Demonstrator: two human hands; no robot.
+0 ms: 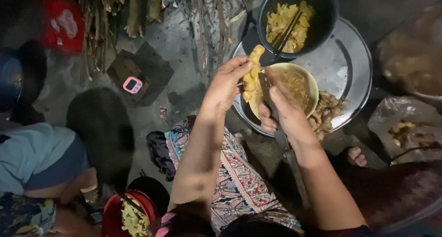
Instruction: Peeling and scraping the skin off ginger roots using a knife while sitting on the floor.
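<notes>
1. Knobbly yellow peeled root piece (252,76), held upright above the shallow yellow bowl (309,83), likely so that scrapings drop into the bowl rather than onto the floor
2. Left hand (225,85) gripping it, fingers (235,67) pinching the upper part, thumb side hidden behind the root
3. Right hand (282,110) just beside, fingers curled tight round a dark-bladed knife (265,86), blade tip touching the root, angled as if for scraping skin
4. Brownish peelings lying inside the yellow bowl, under both hands
5. Bowl resting on a wide round metal tray (352,64), kept close to the knees for short reach
6. Heap of unpeeled brown root pieces (327,110) on the tray, touching the bowl's right side
7. Dark round pot (317,16) at the tray's far edge, holding pale yellow cut pieces and dark sticks
8. Clear plastic bag (405,126) with more roots, off to the right
9. Small pink timer (132,84) on a dark slab on the floor, well apart to the left
10. Another person's red bowl (115,214) with yellow shreds at lower left
</notes>
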